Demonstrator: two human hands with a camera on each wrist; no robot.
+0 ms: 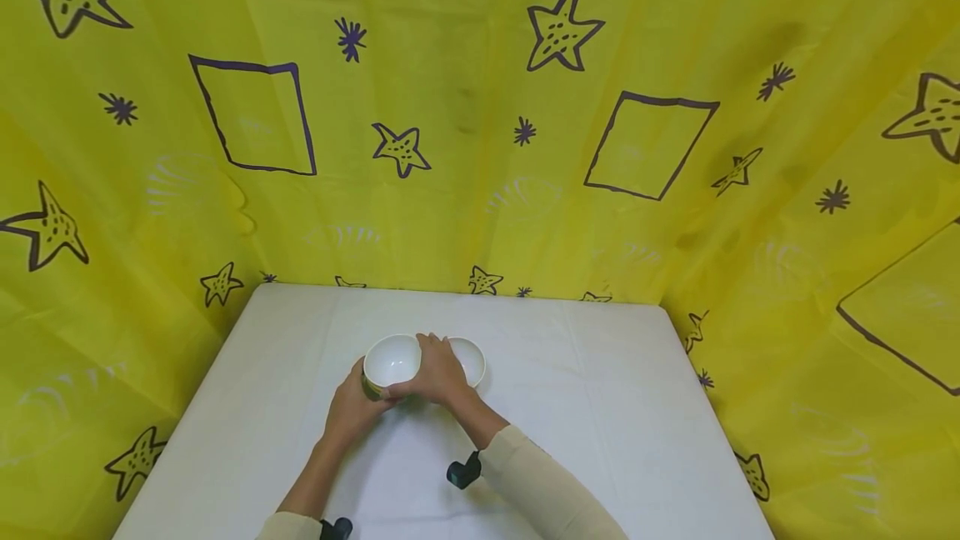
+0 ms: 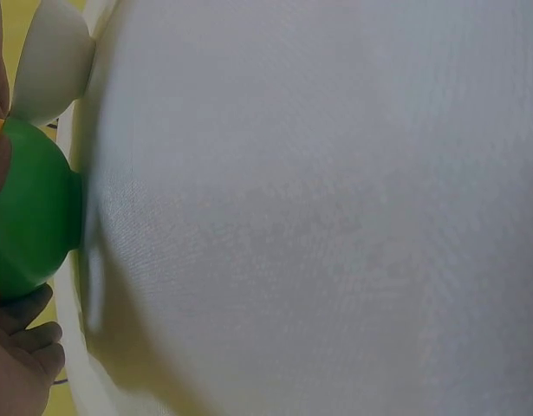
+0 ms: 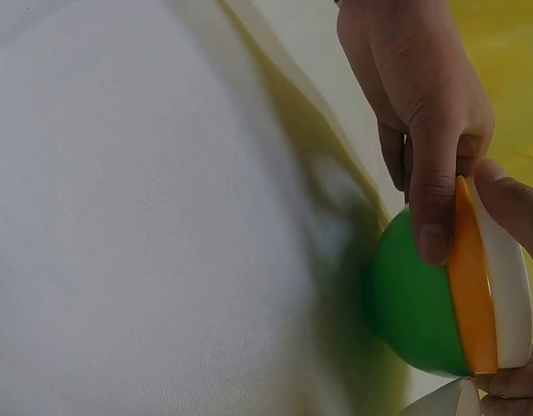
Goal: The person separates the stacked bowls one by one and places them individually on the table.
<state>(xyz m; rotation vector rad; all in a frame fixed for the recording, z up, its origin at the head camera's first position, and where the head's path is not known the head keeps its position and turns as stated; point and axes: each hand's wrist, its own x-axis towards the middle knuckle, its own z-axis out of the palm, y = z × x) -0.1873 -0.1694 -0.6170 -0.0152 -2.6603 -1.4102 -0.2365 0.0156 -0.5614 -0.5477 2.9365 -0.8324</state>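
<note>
Three bowls are nested together: a green bowl (image 3: 409, 299) outermost, an orange bowl (image 3: 474, 299) inside it, and a white bowl (image 1: 393, 359) innermost. From the left side my left hand (image 1: 356, 402) grips the green bowl, its thumb lying along the green wall below the orange rim in the right wrist view. My right hand (image 1: 438, 372) pinches the white bowl's right side, thumb toward me and fingers on the far side. Just right of the stack, partly hidden behind my right hand, is a second white bowl (image 1: 472, 363).
A white-covered table (image 1: 600, 423) lies under the bowls. Yellow curtains (image 1: 465, 215) printed with stars and squares surround its back and sides. Dark camera mounts sit at the left wrist (image 1: 337, 528) and the right wrist (image 1: 463, 471), beside beige sleeves.
</note>
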